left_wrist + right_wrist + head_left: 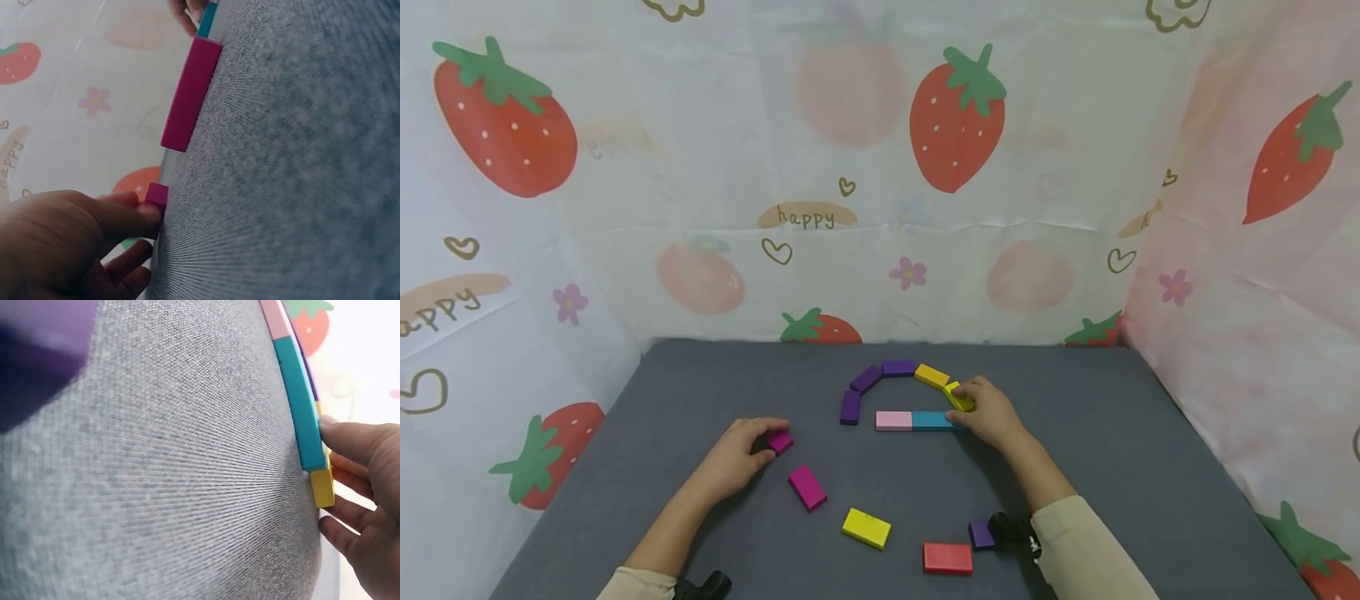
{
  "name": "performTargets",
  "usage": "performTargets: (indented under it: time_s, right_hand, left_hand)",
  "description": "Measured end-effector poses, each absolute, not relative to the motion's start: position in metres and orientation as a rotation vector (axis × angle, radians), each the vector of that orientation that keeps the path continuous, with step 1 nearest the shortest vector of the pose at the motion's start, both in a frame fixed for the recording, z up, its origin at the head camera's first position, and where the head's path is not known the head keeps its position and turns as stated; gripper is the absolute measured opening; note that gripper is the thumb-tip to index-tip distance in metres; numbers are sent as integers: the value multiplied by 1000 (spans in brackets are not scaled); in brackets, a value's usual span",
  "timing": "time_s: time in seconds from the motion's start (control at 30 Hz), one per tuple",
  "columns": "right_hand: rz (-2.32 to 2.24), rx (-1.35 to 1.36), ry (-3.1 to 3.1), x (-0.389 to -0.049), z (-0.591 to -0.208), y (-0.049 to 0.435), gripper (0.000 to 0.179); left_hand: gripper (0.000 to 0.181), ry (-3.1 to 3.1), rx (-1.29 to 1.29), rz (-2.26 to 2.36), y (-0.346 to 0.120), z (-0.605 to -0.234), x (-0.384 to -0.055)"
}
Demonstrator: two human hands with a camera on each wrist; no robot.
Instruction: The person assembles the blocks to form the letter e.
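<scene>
My left hand (737, 458) pinches a small magenta block (781, 441) between thumb and fingers on the grey table; its end (157, 195) shows past the fingertips in the left wrist view. My right hand (992, 412) grips a yellow block (957, 397) at the right end of an arc of blocks. That arc has three purple blocks (867, 379) and another yellow block (932, 376). Below the arc, a pink block (893, 421) and a teal block (929, 421) lie end to end in a straight row. The right thumb overlaps the teal block's right part.
A second magenta block (807, 487), a yellow block (866, 528), a red block (947, 558) and a purple block (981, 535) lie nearer on the grey table (1120, 467). The purple one is beside the right wrist's black camera mount. Strawberry-print cloth (880, 283) hangs around the table.
</scene>
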State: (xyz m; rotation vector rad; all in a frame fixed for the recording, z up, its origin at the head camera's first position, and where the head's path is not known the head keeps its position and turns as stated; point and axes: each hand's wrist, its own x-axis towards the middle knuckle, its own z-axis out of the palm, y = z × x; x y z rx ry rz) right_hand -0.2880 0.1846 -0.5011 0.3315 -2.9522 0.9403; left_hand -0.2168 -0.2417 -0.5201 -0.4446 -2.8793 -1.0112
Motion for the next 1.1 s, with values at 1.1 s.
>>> performTargets:
  time_s: [1.1]
  right_hand:
    - [917, 331, -2960, -289, -500, 184, 46]
  left_hand:
    - [31, -2839, -438, -1076, -240, -508, -221]
